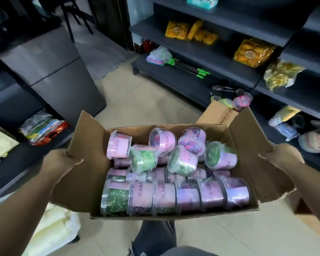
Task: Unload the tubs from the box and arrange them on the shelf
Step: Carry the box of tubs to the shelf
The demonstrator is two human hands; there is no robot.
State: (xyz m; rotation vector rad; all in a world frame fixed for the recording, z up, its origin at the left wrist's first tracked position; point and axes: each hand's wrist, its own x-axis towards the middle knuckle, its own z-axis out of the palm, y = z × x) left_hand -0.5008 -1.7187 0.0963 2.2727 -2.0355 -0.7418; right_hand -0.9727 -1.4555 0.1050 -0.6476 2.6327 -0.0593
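1. Holding the cardboard box [89, 145] out in front of you in the head view, you had one hand on each side flap. It hung at the middle of the frame, above the tiled floor [146, 100].
2. Your left hand [61, 159], at 9 o'clock of the box, gripped the edge of the left flap. Its thumb lay on the flap's inner face, and its other fingers were hidden under the cardboard.
3. Your right hand [283, 156], at 3 o'clock, gripped the right flap the same way, thumb on top and fingers out of sight below.
4. The tubs [142, 159] were all inside the box. A tidy row lay on its side along the near wall at 6 o'clock, with looser ones heaped behind it toward 12 o'clock. They were clear plastic with pink labels; some showed green contents, others purple.
5. The shelf [201, 52] stood beyond the box, running from 12 round to 3 o'clock in dark tiers. Yellow packets [253, 52] sat on its upper tiers, and nets with green handles [174, 61] lay on the lowest tier at 12 o'clock.
6. A dark cabinet [59, 76] stood at 10 o'clock, and your leg [155, 235] showed below the box at 6 o'clock.
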